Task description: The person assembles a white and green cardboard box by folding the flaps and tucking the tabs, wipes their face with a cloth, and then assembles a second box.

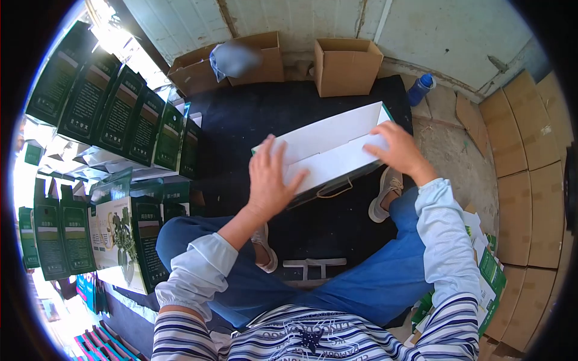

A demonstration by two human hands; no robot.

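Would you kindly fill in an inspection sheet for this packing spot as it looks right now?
Surface: dark floor mat, worn concrete beside it.
Job's things: white-lined carton, open, tilted; cord handle beneath.
Clutter: white strip piece between the feet; blue bottle; two open brown boxes.
Hands: left hand flat on the carton's near flap; right hand on its far end.
Cables: nothing seen.
Surroundings: rows of green boxes left; flattened cardboard stacks right.
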